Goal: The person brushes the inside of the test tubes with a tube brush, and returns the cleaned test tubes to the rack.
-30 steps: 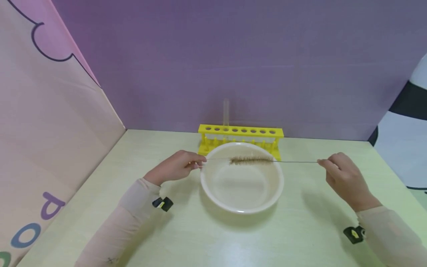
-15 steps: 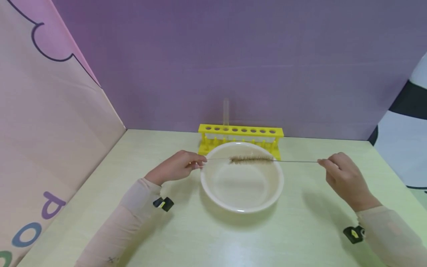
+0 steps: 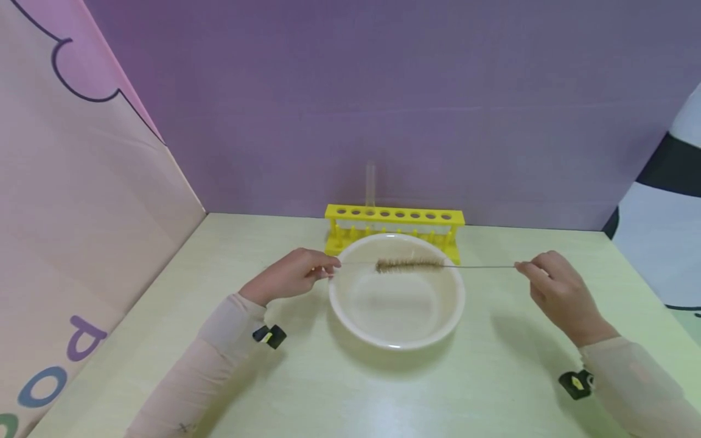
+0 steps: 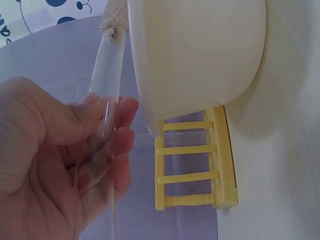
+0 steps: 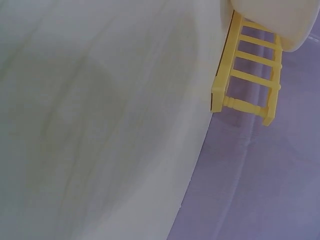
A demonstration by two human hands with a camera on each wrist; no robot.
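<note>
My left hand (image 3: pixel 292 277) holds a clear test tube (image 4: pixel 107 70) lying sideways over the left rim of a white basin (image 3: pixel 394 347). The tube's mouth faces right. A tan-bristled test tube brush (image 3: pixel 411 265) lies in line with it above the basin, its tip at the tube's mouth in the left wrist view. Whether any bristles are inside I cannot tell. Out to the right, my right hand (image 3: pixel 561 295) pinches the brush's thin wire handle between thumb and fingers. The right wrist view shows neither that hand nor the brush.
Behind the basin stands a yellow test tube rack (image 3: pixel 394 215), partly hidden by it. Another clear test tube (image 3: pixel 370 184) stands upright in the rack. A purple wall panel (image 3: pixel 394 109) closes the back of the pale table (image 3: pixel 383 401), with a printed panel (image 3: pixel 98 182) at left.
The right hand and the brush have shifted slightly left, towards the tube. My left hand stays in nearly the same place with the tube.
</note>
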